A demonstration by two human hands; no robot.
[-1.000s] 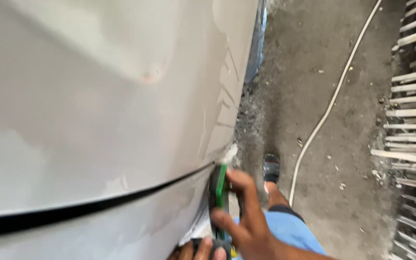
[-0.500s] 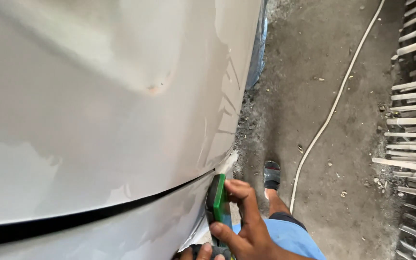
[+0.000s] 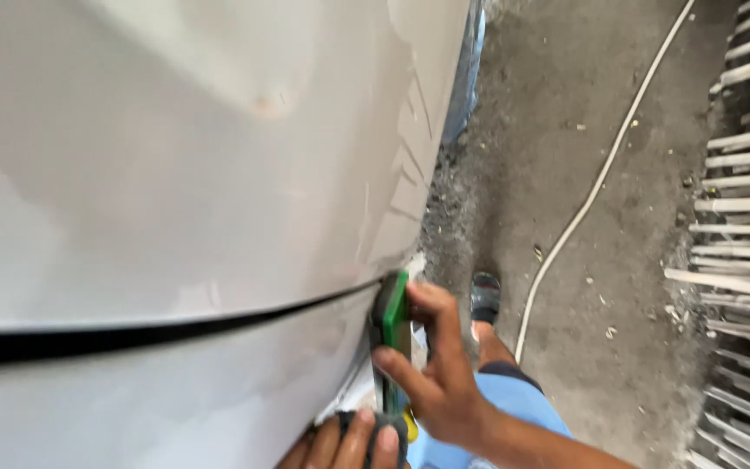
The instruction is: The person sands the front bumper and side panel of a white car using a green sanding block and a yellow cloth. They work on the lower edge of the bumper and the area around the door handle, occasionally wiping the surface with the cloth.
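Note:
A large silver-grey car body panel (image 3: 175,174) fills the left of the head view, with a dark gap (image 3: 132,334) running across it and a small reddish dent mark near the top. My right hand (image 3: 440,373) grips a green and black sanding block (image 3: 391,326), pressed flat against the panel's right edge. My left hand (image 3: 345,441) sits at the bottom edge, fingers curled on a dark pad held against the panel. White paper or tape shows between the hands along the panel edge.
Dirty concrete floor (image 3: 583,260) lies on the right, crossed by a white hose or cable (image 3: 596,187). A stack of pale slats or a grille (image 3: 740,217) runs along the far right. My sandalled foot (image 3: 484,300) and blue shorts (image 3: 514,412) are below the hands.
My right hand and the green block have shifted slightly up and right along the panel edge. The view has drifted a little; my left hand shows more at the bottom.

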